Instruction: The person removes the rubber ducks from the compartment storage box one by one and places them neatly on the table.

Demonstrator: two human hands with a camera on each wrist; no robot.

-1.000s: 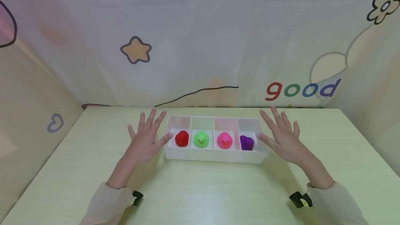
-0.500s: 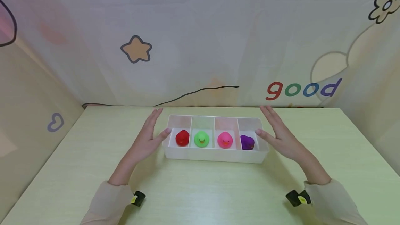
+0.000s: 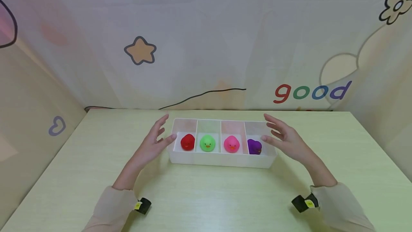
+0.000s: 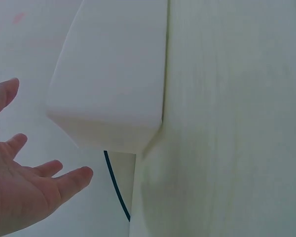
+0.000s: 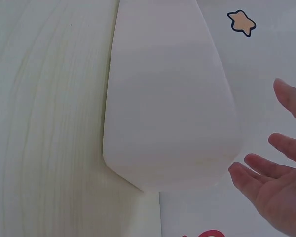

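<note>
A long white box (image 3: 222, 160) with a row of compartments sits on the table, its plain outer wall filling much of both wrist views. In its compartments, from left to right, lie a red toy duck (image 3: 187, 142), a green one with its face forward, a pink toy duck (image 3: 231, 144) and a purple toy duck (image 3: 254, 146) turned aside. My left hand (image 3: 151, 146) hovers by the box's left end, fingers spread and loosely bent, holding nothing. At the right end, my right hand (image 3: 289, 142) hangs with fingers bent inward and thumb overlapping the rim in the head view; it too holds nothing.
The pale wooden table (image 3: 206, 196) runs back to a printed cloth backdrop (image 3: 206, 46) right behind the box. Cloth also flanks the table on both sides. A dark strap device (image 3: 143, 206) is worn at the left cuff, another at the right.
Both hands have turned from palms down with fingers fanned out to palms facing each other. Their fingers have since bent inward. The box and ducks stay in place.
</note>
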